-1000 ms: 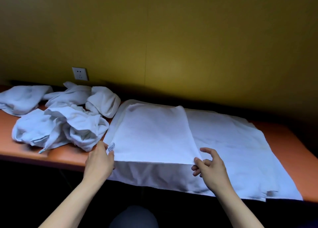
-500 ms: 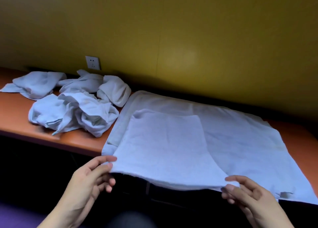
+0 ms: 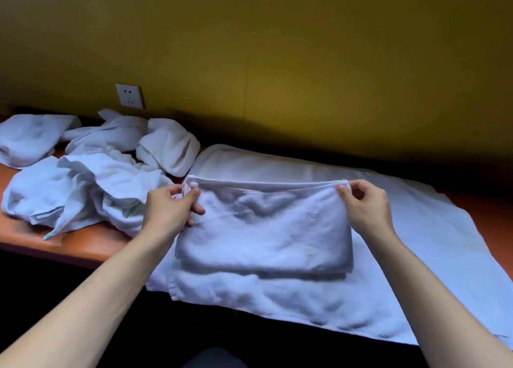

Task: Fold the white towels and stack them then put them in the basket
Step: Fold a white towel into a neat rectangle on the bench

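You have 1 folded white towel (image 3: 263, 228) in front of you, doubled into a wide rectangle, its rounded fold toward you and its stacked edges along the far side. Both far corners are pinched and look slightly raised. It rests on a larger white towel (image 3: 416, 256) spread flat, whose near edge hangs over the front. To your left sits a heap of crumpled white towels (image 3: 91, 184), unfolded, tangled together, with 1 bundle (image 3: 27, 140) lying apart at the far left.
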Tool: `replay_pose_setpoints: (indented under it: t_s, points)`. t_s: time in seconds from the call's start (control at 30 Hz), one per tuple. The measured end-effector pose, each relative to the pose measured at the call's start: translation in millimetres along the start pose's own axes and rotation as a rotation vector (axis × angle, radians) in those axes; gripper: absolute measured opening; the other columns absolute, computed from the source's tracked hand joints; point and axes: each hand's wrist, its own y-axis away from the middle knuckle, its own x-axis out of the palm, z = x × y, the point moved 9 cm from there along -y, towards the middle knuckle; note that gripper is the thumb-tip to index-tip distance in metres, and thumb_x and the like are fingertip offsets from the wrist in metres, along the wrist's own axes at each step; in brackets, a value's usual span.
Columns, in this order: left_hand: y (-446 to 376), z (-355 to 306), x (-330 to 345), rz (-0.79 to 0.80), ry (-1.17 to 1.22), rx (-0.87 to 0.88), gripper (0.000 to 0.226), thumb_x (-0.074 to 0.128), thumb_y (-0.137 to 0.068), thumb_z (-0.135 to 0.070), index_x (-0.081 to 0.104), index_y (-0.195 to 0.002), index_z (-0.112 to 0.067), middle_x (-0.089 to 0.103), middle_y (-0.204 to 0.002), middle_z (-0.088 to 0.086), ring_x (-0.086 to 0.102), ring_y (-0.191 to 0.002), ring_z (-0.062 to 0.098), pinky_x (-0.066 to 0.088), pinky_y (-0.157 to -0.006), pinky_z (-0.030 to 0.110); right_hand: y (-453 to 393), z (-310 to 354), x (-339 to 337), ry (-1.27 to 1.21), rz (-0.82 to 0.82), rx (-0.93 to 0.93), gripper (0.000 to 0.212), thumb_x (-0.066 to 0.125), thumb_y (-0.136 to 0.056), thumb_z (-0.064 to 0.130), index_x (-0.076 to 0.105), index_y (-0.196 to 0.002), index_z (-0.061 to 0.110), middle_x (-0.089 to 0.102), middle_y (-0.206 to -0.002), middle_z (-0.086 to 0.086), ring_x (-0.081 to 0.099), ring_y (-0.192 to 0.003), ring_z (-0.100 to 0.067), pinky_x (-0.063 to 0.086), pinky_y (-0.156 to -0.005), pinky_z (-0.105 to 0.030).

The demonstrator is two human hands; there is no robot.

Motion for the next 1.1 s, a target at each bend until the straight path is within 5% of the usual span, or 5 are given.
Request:
replay_pose_setpoints:
  t_s: [0.27, 0.43, 0.77, 0.9, 1.1]
  points:
    - [-66.4, 15.5, 36.7, -0.055, -0.112, -0.019, 0.02, 0.057, -0.098, -0.031, 0.065, -0.096, -0.012, 0.076, -0.067, -0.005, 0.061, -0.039, 0.005, 0.037, -0.035, 0.016, -64.6, -29.6, 57.3, 0.006, 0.001, 0.088, 0.019, 0.064, -0.093, 0.037, 0.069, -0.09, 0.019, 0.062, -0.072, 0.006, 0.058, -0.068, -0.015, 0.04, -0.058, -0.026]
    - [-73.6, 33.3, 52.8, 0.012, -0.183, -0.008, 0.048, 0.065, -0.094, -0.031, 0.047, -0.136, -0.016, 0.077, -0.085, -0.002, 0.074, -0.079, 0.018, 0.056, -0.066, 0.034, -62.9, -54.9, 71.8, 0.203, 0.066, 0.165, 0.024, 0.061, -0.094, 0.037, 0.067, -0.106, 0.017, 0.067, -0.096, -0.005, 0.061, -0.089, -0.028, 0.042, -0.07, -0.029]
    - [24.9, 55.5, 59.9, 0.264, -1.089, 0.519, 0.069, 0.015, -0.09, -0.066, 0.045, -0.146, -0.039, 0.032, -0.162, -0.003, 0.025, -0.15, 0.023, 0.021, -0.119, 0.044, 35.3, -69.9, 40.3, 0.361, 0.42, 0.426, 0.038, 0.063, -0.088, 0.053, 0.053, -0.092, 0.017, 0.057, -0.089, 0.003, 0.056, -0.081, -0.019, 0.041, -0.066, -0.032]
    - [32.2, 72.4, 60.1, 0.362, -1.054, 0.454, 0.078, 0.002, -0.087, -0.07, 0.019, -0.157, -0.042, 0.0, -0.168, -0.012, -0.005, -0.155, 0.017, 0.014, -0.122, 0.039, 38.9, -39.0, 34.0, 0.042, 0.256, 0.318, 0.008, 0.071, -0.084, 0.023, 0.071, -0.085, 0.016, 0.07, -0.083, -0.01, 0.061, -0.065, -0.025, 0.048, -0.061, -0.032]
    - [31.3, 56.7, 27.7, 0.158, -0.594, 0.299, 0.053, 0.052, -0.098, -0.042, 0.042, -0.148, -0.028, 0.029, -0.158, -0.002, 0.028, -0.145, 0.019, 0.025, -0.118, 0.034, 45.7, 63.0, 73.9, -0.016, 0.086, 0.029, 0.01, 0.065, -0.086, 0.024, 0.068, -0.079, 0.018, 0.065, -0.068, 0.0, 0.059, -0.069, -0.022, 0.039, -0.055, -0.03]
